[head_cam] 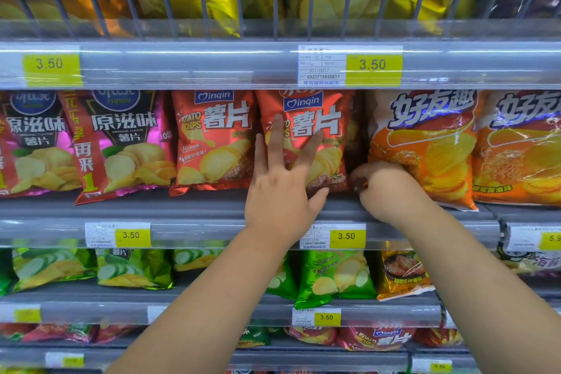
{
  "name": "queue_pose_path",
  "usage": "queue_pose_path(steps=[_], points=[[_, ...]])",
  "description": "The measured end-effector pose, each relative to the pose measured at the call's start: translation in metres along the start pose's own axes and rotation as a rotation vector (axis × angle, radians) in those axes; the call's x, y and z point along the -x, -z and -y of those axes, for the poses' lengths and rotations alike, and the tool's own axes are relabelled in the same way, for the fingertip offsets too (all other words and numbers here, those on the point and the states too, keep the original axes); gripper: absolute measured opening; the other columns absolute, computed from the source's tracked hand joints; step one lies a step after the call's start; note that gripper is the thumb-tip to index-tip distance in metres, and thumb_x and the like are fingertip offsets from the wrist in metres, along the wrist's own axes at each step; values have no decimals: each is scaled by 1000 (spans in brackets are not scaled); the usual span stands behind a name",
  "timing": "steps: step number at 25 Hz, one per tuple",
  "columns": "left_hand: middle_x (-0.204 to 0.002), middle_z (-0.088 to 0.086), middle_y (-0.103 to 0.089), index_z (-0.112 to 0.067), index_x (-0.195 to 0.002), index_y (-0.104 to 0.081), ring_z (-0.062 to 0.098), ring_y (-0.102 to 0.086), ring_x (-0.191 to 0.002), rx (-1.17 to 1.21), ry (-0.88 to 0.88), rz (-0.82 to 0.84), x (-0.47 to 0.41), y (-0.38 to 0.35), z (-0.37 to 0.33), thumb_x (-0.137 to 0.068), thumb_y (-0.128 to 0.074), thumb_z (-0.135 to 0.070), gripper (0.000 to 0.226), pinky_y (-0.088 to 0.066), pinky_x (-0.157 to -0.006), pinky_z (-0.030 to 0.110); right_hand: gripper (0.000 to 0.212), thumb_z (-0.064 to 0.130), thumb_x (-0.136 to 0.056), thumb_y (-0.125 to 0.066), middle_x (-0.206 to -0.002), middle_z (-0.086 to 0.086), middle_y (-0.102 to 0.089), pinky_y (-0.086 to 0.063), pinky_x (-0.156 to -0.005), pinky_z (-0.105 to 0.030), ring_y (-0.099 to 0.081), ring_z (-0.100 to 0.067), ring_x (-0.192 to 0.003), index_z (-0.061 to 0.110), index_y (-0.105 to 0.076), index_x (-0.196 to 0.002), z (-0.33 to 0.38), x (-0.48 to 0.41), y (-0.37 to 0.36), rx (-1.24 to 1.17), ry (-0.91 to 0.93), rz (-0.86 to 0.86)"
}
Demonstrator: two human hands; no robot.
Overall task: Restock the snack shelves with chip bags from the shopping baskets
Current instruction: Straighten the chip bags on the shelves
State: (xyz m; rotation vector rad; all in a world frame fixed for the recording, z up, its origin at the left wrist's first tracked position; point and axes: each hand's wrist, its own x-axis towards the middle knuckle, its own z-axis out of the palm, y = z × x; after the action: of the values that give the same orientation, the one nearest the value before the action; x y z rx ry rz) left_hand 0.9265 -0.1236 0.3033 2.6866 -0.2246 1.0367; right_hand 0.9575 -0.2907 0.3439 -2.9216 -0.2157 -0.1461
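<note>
Left hand [282, 191] flat on red bag [329, 109]; right hand [385, 188] seemingly pinches corner.

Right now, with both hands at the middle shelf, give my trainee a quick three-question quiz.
1. True or false: the left hand presses straight fingers on a green bag.
2. The price tag just below the hands reads: A 3.50, B 4.80, C 2.00.
3. Fill in: the right hand sits between the red Minqin bag and the ___ bag.
Key: 1 false, the bag is red; 2 A; 3 orange bag.
</note>
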Motion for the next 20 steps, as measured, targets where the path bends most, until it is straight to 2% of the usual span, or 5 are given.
queue_pose_path(steps=[3,6,9,15,20], points=[[-161,7,8,-43,-150,-9,46,-9,-146,-35,-20,-8,0,1,3,-77,-68,-54,95,-29,-112,55,34,9,-86,-53,-119,-5,-66,-47,-81,-25,-60,-26,-102,23,-71,-110,3,5,3,-1,-28,-8],[-163,9,-2,-30,-154,-13,39,-6,-148,-157,-124,-82,-2,3,2,-79,-64,-52,94,-17,-117,54,37,14,-84,-58,-113,-11,-68,-50,-85,-32,-60,-31,-104,18,-64,-120,6,19,0,-199,65,-219],[-164,8,-7,-23,-155,-15,34,-9,-149,-168,-191,-50,-5,2,7,-81,-63,-50,92,-20,-117,52,31,25,-85,-63,-110,-8,-66,-49,-84,-37,-59,-28,-104,16,-58,-114,19,23,-1,-351,148,-381],[-163,10,-10,-24,-153,-19,36,-10,-149,-202,-214,17,-5,-2,12,-82,-52,-54,84,-20,-116,55,29,23,-87,-65,-107,-11,-62,-46,-74,-35,-59,-33,-98,15,-53,-113,18,15,-14,-350,118,-354],[-137,13,-46,-22,-132,-52,36,-38,-125,50,-220,-144,2,11,-11,-83,-58,-42,52,-34,-105,49,13,23,-88,-65,-81,3,-67,-52,-70,-37,-61,-20,-77,18,-65,-100,-6,39,-3,-452,127,-605]])
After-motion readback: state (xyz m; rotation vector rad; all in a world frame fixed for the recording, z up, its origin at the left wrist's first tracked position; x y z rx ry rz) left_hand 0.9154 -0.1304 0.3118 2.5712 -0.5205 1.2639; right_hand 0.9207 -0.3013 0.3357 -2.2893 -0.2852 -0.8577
